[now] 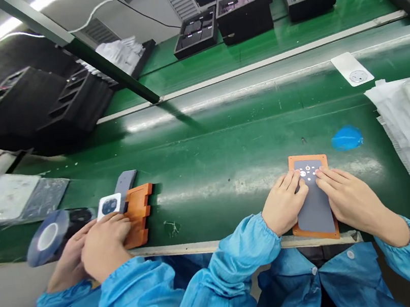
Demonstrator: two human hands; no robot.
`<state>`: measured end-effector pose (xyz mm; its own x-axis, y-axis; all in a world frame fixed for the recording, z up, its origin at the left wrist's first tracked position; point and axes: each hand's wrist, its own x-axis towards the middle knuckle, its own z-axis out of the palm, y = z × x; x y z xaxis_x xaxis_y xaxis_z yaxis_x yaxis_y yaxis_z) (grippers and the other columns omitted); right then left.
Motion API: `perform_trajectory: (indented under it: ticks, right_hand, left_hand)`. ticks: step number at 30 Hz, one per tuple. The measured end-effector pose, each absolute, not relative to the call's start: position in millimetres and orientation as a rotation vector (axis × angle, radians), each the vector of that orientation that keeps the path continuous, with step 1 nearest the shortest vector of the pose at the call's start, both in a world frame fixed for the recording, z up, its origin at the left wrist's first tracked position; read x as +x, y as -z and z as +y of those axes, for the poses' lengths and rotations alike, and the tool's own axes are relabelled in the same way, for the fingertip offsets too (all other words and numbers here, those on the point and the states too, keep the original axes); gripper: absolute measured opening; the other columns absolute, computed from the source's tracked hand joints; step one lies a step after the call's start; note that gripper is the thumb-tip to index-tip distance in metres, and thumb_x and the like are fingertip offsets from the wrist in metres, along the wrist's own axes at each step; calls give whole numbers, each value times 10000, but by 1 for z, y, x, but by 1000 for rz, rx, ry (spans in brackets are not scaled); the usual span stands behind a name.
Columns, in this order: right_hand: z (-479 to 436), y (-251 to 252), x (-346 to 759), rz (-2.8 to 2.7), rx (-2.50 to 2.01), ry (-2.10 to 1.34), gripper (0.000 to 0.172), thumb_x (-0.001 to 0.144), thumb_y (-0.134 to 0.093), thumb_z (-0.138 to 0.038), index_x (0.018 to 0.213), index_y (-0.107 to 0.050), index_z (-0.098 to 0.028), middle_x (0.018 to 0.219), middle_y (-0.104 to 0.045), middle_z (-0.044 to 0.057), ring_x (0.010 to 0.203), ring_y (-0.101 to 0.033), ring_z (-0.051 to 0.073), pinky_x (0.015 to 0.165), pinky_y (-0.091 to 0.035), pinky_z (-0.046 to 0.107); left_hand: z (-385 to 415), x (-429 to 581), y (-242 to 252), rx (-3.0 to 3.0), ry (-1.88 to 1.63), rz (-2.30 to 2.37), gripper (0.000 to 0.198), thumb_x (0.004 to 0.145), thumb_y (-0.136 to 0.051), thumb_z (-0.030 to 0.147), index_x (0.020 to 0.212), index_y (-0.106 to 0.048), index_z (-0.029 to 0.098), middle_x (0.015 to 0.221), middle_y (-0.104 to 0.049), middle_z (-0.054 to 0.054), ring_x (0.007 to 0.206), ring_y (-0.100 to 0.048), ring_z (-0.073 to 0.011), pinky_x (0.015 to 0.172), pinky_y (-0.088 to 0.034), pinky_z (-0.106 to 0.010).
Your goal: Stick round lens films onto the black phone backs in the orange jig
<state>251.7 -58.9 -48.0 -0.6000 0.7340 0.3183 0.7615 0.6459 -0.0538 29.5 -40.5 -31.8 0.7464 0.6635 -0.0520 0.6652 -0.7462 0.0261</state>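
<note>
So the gray panel point(313, 209) is right between the two hands, lying flat on an orange fixture point(307, 157) at the near edge of the bench point(208, 173). Left hand point(284, 203) comes over its left side, right hand point(350, 198) over its right, fingertips down by the white spots point(308, 168) at the far end. Fingers look bunched together on both, can't tell if either's actually pinching anything. There's a blue patch point(346, 138) just beyond the right hand.

Black trays point(247, 23) stand on the far green surface point(193, 71).
</note>
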Motion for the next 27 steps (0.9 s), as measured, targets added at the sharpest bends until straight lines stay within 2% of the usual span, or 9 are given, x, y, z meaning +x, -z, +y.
perform_trajectory:
  ticks: [4, 9, 14, 19, 27]
  right_hand:
    - [-77, 55, 247, -2552, -1266, 172, 375, 823, -492, -14, 1144, -682, -50, 1335, -684, 235, 1278, -633, 334, 1094, -480, 452]
    - [-73, 48, 249, -2560, -1248, 68, 352, 795, -500, -17, 1081, -696, -75, 1270, -715, 210, 1217, -659, 331, 1055, -506, 433]
    - [-34, 30, 271, -2591, -1342, -388, 225, 946, -502, -172, 1049, -700, -199, 1142, -757, 106, 1050, -713, 256, 884, -549, 358]
    - [19, 25, 275, -2403, -1567, -647, 301, 951, -565, -336, 1203, -669, -210, 1210, -748, 89, 1077, -700, 263, 851, -523, 346]
    - [72, 28, 251, -2428, -1674, -1054, 177, 801, -740, -365, 897, -723, -217, 911, -770, 15, 831, -694, 193, 679, -467, 275]
  left_hand:
    - [-53, 25, 37, 2883, 34, 1104, 498, 931, -542, 208, 1402, -533, 48, 1570, -490, -267, 1487, -480, -370, 1203, -418, -455]
    - [-54, 26, 34, 2833, 83, 1073, 572, 900, -601, 259, 1418, -504, 36, 1583, -457, -287, 1493, -454, -399, 1188, -425, -484]
    - [-50, 29, 27, 2809, 176, 1050, 616, 862, -642, 246, 1413, -491, 16, 1588, -434, -307, 1504, -422, -417, 1170, -441, -494]
    - [-50, 29, 26, 2804, 206, 1047, 625, 865, -625, 240, 1431, -472, 24, 1618, -397, -295, 1525, -392, -403, 1167, -450, -481]
    - [-51, 26, 30, 2768, 159, 1045, 658, 831, -621, 199, 1446, -467, 22, 1642, -366, -284, 1550, -346, -391, 1169, -453, -468]
